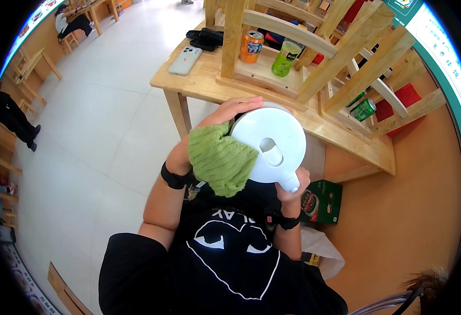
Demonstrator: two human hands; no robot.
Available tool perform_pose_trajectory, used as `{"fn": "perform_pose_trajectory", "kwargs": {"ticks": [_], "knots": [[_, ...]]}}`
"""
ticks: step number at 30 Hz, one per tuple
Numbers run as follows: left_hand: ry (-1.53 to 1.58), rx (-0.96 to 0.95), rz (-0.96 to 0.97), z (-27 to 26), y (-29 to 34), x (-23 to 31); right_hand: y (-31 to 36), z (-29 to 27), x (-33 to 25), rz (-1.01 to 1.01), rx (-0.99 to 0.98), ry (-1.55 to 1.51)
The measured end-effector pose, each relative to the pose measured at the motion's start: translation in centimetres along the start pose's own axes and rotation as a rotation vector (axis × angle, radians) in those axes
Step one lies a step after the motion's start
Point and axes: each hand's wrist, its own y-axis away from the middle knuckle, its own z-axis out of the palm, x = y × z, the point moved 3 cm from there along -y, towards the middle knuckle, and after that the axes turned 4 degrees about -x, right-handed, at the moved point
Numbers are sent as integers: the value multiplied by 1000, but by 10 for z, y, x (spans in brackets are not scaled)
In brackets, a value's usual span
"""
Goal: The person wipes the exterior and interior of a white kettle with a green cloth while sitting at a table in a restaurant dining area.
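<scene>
A white electric kettle with a round lid is held in front of my chest. Closed round its handle is my right hand, just below the lid's near edge. My left hand curves along the kettle's far left side, fingers extended against it. A green towel hangs from this hand, its folds covering the thumb and wrist and lapping over the left edge of the lid. How the thumb grips the towel is hidden. The kettle's body is mostly out of sight beneath the lid.
Ahead stands a wooden table bearing a phone, an orange can, a green drink bottle and upturned wooden chairs. A green can lies among the chair legs. Below right is a green box.
</scene>
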Motion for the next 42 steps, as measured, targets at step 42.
{"fn": "perform_pose_trajectory", "kwargs": {"ticks": [42], "knots": [[-556,270,48,-48,-167,32,-138,-26,19,479,96,-376]]}}
